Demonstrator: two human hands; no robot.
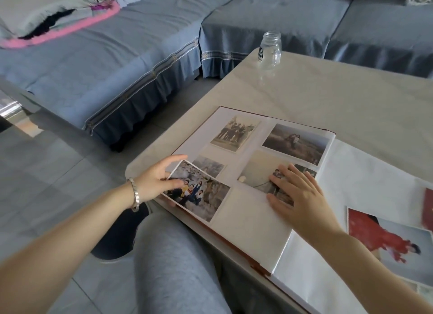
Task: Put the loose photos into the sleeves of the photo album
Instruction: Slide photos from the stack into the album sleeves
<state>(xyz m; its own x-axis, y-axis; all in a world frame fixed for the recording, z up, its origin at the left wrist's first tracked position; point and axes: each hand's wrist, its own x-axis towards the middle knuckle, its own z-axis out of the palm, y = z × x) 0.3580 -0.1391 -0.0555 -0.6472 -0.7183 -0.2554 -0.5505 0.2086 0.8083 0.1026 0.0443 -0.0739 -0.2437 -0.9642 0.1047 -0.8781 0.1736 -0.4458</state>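
The photo album (246,231) lies open on the table's near corner. Its left page holds several sleeved photos, among them a sepia group photo (234,133) and a landscape photo (296,142). My left hand (159,178) grips the left edge of a group photo on rocks (199,192), which lies at the page's lower left; whether it is inside a sleeve I cannot tell. My right hand (297,196) rests flat, fingers spread, on the page and partly covers a beach photo (260,170). A loose photo of a figure in red (386,241) lies on the right page.
A glass jar (269,50) stands at the far edge of the pale table (351,98). A blue-grey sofa (140,51) runs behind and to the left, with a pink-edged blanket (58,16) on it. My grey-trousered knee (173,262) sits below the album. A red-brown item (427,208) shows at the right edge.
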